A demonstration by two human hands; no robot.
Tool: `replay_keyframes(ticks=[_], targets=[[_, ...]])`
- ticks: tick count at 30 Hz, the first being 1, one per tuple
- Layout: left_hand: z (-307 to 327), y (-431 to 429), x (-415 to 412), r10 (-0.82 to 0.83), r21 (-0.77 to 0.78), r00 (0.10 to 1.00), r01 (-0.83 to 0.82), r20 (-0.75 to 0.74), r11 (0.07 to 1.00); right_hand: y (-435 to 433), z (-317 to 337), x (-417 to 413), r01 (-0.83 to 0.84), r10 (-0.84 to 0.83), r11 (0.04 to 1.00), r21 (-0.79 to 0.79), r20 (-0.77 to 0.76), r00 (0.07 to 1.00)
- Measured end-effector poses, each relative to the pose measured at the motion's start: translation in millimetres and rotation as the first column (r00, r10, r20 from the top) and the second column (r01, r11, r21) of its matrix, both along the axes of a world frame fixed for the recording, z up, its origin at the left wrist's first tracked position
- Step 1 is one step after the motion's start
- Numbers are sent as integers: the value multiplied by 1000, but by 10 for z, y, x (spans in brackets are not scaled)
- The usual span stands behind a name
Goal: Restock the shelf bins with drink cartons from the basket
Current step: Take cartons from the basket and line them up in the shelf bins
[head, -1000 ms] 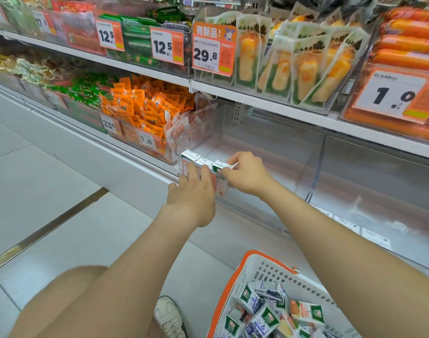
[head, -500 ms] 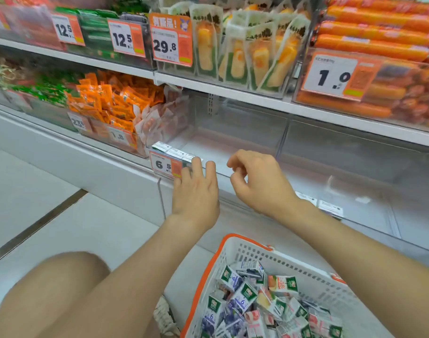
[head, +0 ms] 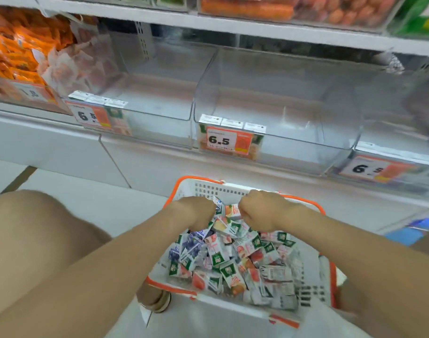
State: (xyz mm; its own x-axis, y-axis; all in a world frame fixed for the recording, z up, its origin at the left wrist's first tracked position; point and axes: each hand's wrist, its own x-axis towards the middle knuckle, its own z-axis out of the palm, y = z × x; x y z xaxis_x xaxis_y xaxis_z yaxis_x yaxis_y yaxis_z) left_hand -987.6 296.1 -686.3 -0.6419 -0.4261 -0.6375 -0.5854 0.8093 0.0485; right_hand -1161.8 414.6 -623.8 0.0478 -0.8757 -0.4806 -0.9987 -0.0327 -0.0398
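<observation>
Left hand [head: 196,213] and right hand [head: 259,211] curl fingers into the drink cartons [head: 223,259] heaped in the basket [head: 233,189] (grip hidden; cannot tell). Beyond the fingertips, two clear shelf bins [head: 306,145] each hold three.

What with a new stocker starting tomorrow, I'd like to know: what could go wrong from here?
1. The cartons in the basket lie jumbled, with blue, red and green kinds mixed. The left hand and right hand dig in together, so a wrong kind may reach a bin.
2. The middle bin holds only a short standing row at its front left. A hasty drop could topple it.
</observation>
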Motion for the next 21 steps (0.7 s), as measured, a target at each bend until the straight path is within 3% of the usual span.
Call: replay_keyframes(ticks=[6,13,21], targets=[[-367,130,-86,8,-27,1000,-8,7,1000,111,-680,-106,138,-146,985,106,79,986],[-795,110,-52,36,-48,999,-38,-37,998,188,-1397,-92,160,-219,963,218,277,936],[-758,22,-69,76,-17,987,-79,-145,997,51,-1577,-65,80,-118,987,142,286,951]])
